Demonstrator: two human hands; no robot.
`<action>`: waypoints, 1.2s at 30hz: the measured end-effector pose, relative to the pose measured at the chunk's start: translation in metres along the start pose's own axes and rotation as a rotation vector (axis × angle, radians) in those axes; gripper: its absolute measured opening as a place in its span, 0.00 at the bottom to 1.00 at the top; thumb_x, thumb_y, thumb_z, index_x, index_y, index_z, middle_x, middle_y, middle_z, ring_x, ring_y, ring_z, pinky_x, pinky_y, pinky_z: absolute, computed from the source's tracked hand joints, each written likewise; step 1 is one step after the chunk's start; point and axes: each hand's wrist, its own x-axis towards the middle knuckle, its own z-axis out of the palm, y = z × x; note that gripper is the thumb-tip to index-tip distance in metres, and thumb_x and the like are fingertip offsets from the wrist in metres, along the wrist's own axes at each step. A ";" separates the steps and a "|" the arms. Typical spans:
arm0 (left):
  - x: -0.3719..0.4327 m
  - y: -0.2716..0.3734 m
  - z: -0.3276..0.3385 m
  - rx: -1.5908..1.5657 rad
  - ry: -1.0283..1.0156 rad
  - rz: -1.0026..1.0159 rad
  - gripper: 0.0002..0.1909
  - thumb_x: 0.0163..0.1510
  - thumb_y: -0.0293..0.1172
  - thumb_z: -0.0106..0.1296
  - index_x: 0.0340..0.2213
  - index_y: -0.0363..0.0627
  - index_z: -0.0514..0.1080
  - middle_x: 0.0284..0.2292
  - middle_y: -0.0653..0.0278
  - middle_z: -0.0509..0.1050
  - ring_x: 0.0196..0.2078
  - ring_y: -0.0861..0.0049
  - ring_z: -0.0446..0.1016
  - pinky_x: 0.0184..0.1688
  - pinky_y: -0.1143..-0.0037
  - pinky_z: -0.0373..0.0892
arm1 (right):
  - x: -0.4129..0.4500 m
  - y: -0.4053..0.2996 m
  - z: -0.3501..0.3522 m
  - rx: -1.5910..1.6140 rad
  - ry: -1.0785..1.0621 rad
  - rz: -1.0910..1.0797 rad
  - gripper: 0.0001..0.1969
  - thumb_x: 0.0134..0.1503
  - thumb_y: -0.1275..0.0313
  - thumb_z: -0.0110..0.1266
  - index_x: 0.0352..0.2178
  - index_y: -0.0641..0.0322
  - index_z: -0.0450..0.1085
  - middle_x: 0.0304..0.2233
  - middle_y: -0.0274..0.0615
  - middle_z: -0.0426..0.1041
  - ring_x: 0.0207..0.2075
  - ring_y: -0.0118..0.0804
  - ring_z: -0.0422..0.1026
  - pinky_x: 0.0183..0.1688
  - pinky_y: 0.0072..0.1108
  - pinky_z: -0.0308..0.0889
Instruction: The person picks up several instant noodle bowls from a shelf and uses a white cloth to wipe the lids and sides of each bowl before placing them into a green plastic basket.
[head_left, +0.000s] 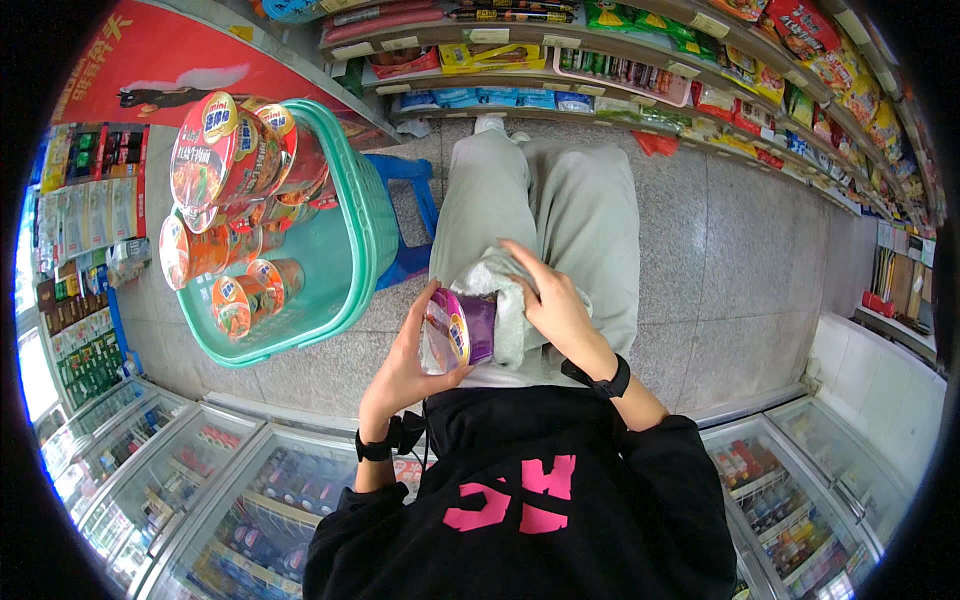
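Note:
Above my lap, my left hand (409, 360) grips a purple instant-noodle cup (469, 330) by its lid end, thumb and fingers on opposite sides of the rim. The cup lies tilted on its side. My right hand (555, 304) holds a pale grey-green cloth (510, 322) against the base end of the cup; part of the cloth bunches up above it. At the left, a turquoise plastic basket (364, 225) holds several red and orange instant-noodle cups (217, 161), some stacked at its far side.
A blue plastic stool (405, 262) stands beside the basket. Stocked snack shelves (517, 75) curve across the top and right. Glass-topped freezers (247, 480) line the area behind me on both sides. A red plastic piece (655, 142) lies by the lower shelf.

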 end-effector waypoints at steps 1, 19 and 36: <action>-0.001 0.000 0.001 -0.002 0.001 -0.001 0.59 0.36 0.31 0.70 0.65 0.40 0.45 0.63 0.51 0.54 0.67 0.63 0.52 0.66 0.63 0.52 | 0.000 -0.006 -0.002 0.012 0.073 0.055 0.19 0.57 0.78 0.52 0.51 0.59 0.68 0.46 0.53 0.74 0.46 0.57 0.73 0.46 0.34 0.71; -0.013 0.001 0.018 0.014 -0.007 -0.152 0.60 0.40 0.37 0.71 0.64 0.28 0.43 0.53 0.42 0.65 0.54 0.60 0.68 0.53 0.66 0.68 | -0.027 -0.010 0.009 -0.133 -0.112 -0.007 0.13 0.57 0.71 0.55 0.42 0.66 0.73 0.42 0.51 0.75 0.41 0.54 0.74 0.44 0.35 0.70; -0.022 0.033 0.026 0.194 0.003 0.135 0.58 0.29 0.35 0.73 0.61 0.40 0.54 0.58 0.45 0.57 0.59 0.52 0.62 0.56 0.64 0.67 | -0.012 0.007 -0.015 0.137 -0.317 0.047 0.15 0.55 0.78 0.50 0.44 0.68 0.72 0.41 0.53 0.76 0.43 0.54 0.74 0.46 0.32 0.69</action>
